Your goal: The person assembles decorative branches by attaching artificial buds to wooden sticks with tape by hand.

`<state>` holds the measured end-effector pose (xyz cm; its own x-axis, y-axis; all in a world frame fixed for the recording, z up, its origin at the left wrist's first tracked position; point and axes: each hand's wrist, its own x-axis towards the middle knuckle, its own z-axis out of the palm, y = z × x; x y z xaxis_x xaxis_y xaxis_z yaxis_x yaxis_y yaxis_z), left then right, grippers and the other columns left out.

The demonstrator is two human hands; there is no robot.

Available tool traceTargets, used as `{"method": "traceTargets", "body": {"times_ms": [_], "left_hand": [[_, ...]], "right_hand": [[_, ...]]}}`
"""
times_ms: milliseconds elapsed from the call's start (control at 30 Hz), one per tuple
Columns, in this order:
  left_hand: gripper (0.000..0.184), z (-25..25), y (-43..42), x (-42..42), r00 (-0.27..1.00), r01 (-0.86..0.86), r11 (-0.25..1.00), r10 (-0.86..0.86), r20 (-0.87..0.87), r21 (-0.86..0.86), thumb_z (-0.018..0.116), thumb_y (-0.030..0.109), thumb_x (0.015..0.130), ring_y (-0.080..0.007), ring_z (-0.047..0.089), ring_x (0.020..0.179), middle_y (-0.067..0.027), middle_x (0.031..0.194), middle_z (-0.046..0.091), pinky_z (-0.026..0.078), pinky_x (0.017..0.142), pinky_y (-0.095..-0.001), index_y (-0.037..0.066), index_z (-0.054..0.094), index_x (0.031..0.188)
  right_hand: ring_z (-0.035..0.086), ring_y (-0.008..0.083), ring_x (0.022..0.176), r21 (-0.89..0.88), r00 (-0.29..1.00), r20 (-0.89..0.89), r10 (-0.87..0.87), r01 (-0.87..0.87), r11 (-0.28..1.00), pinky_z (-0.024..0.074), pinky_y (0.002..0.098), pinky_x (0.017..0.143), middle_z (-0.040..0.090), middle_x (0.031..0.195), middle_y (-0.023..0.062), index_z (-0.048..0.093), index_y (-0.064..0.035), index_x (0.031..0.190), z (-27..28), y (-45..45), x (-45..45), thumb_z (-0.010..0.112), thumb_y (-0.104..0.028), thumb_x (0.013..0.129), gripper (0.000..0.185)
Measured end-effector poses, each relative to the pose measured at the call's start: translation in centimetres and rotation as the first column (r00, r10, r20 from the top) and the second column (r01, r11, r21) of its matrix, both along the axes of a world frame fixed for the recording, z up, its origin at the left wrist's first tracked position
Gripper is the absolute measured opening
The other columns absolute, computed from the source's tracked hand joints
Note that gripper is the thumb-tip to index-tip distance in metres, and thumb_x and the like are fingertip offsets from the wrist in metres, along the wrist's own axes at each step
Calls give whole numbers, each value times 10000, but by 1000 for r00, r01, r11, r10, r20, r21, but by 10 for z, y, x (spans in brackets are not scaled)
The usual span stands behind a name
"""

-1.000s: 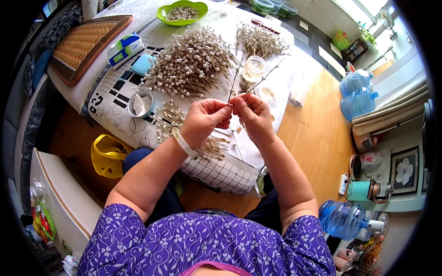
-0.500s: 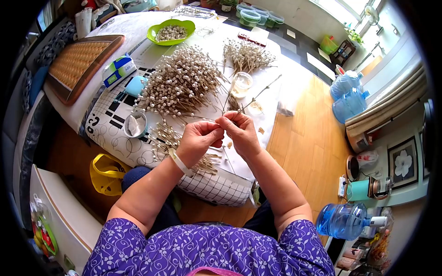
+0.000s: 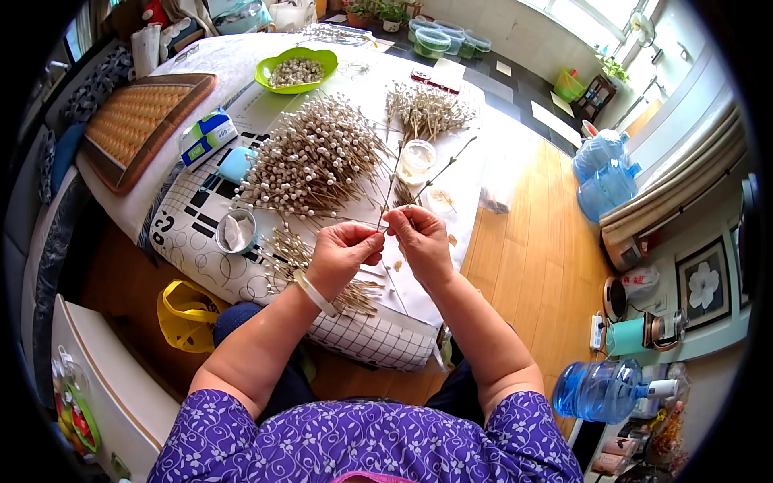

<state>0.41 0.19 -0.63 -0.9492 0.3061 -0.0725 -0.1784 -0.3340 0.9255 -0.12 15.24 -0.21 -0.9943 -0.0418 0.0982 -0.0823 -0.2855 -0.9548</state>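
Note:
My left hand (image 3: 346, 256) and my right hand (image 3: 420, 243) are close together over the near part of the table, fingertips pinched. Between them is a thin brown forked twig (image 3: 441, 172), its branches pointing up and away from me. Both hands pinch its lower end; the exact grip is partly hidden by the fingers. Beyond my hands lies a big heap of thin stems with white bead-like tips (image 3: 318, 153). A smaller bunch of such stems (image 3: 302, 253) lies beside my left wrist. A clear round tub (image 3: 419, 156) stands just past the twig.
A green bowl of white beads (image 3: 328, 63) stands at the back. Another stem bunch (image 3: 428, 109) lies near a red phone (image 3: 436, 80). To the left are a small cup with white tissue (image 3: 237, 231) and a tissue pack (image 3: 207, 137). Water bottles (image 3: 597, 390) stand right.
My hands have come slightly lower and nearer to me, with the fingertips a little farther apart. The twig has shifted left with them.

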Motion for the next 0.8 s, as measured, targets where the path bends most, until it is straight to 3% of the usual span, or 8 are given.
{"method": "traceTargets", "body": {"times_ms": [33,200,800], "left_hand": [[113,0,0,0,1000,6,1000,-6,-1,-11,627,108,809,-117,601,615,-67,729,630,513,569,-233,1,619,841],[135,-1,-1,-1,1000,22,1000,-22,3,-15,621,133,818,-115,613,627,-68,730,637,515,567,-228,2,626,849],[155,-3,1,-1,996,93,996,-93,-12,-18,612,121,823,-113,603,629,-66,742,631,514,591,-235,-20,623,888]], "right_hand": [[495,43,601,77,995,-101,-17,25,997,400,183,535,582,678,-7,619,-2,819,0,-2,0,628,-152,819,150],[480,34,607,209,991,-32,127,-117,971,396,188,532,588,668,-4,627,33,781,3,1,-2,591,-147,844,194],[509,44,629,118,989,-49,136,-130,985,420,190,559,611,702,12,637,34,817,2,4,-2,591,-147,842,188]]}}
